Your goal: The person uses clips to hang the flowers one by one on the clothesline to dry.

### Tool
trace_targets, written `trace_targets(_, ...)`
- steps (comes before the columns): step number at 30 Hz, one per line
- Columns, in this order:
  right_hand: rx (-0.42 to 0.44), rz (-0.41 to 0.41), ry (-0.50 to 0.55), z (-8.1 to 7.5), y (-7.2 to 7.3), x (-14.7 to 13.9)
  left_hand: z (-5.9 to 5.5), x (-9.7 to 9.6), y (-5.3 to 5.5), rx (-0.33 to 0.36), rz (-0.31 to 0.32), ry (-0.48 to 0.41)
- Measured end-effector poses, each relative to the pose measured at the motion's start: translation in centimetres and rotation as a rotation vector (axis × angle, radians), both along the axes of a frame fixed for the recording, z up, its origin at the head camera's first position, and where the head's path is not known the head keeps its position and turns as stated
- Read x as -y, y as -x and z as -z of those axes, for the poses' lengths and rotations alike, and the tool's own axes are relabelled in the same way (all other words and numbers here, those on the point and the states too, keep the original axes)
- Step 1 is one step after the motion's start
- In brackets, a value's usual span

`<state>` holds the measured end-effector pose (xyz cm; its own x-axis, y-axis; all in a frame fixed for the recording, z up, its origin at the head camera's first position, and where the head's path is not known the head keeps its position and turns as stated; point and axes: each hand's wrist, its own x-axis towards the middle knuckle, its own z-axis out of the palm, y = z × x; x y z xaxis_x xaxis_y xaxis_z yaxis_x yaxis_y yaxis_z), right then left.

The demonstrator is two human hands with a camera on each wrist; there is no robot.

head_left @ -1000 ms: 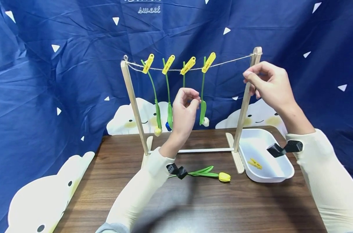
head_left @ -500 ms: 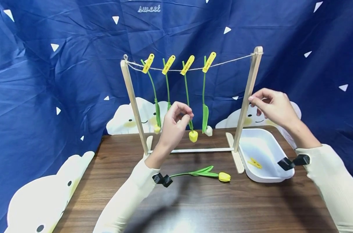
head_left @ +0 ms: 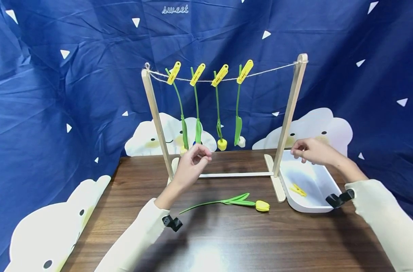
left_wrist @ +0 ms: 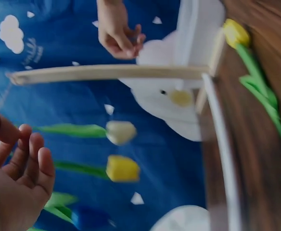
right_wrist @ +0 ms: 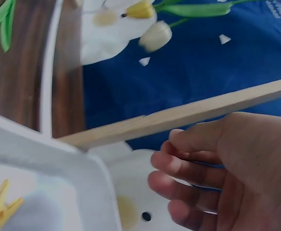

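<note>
My left hand (head_left: 189,166), fingers loosely curled and holding nothing, hovers above the table in front of the hanging tulips. My right hand (head_left: 312,152) also holds nothing, its fingers relaxed over the far side of a white basin (head_left: 288,202). One yellow clothespin (head_left: 297,190) lies in that basin. On the table, a yellow tulip (head_left: 262,206) lies with its stem pointing left. Heads down from a string hang a yellow tulip (head_left: 222,144), a white tulip (head_left: 241,142) and two more on the left, partly hidden by my left hand. Each is pinned by a yellow clothespin (head_left: 220,75).
The string runs between two wooden posts (head_left: 289,113) with flat feet. A white crossbar (head_left: 237,175) joins them low down. Behind the brown table (head_left: 247,238) hangs a blue cloth (head_left: 90,75) with white clouds and triangles.
Both hands have come down: the left away from the hanging tulips toward the lower left, the right from beside the post to above the basin. The hanging tulips have swung slightly.
</note>
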<state>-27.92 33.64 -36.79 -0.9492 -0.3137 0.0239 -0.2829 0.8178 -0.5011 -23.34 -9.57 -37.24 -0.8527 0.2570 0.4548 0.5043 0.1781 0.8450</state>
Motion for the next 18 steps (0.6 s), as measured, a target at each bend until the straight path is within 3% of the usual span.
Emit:
trace_targets(3, 0.071, -0.028, -0.001, 1.3, 0.2, -0.3, 1.6, 1.0, 0.3, 0.012, -0.019, 0.062)
trace_targets(9, 0.14, -0.052, -0.112, 3.3, 0.6, -0.8, 4.8, 3.1, 0.6, 0.045, -0.032, 0.216)
trace_targets(18, 0.241, -0.108, -0.168, 5.8, 1.0, -1.0, 8.6, 6.1, 1.2, 0.054, 0.021, 0.419)
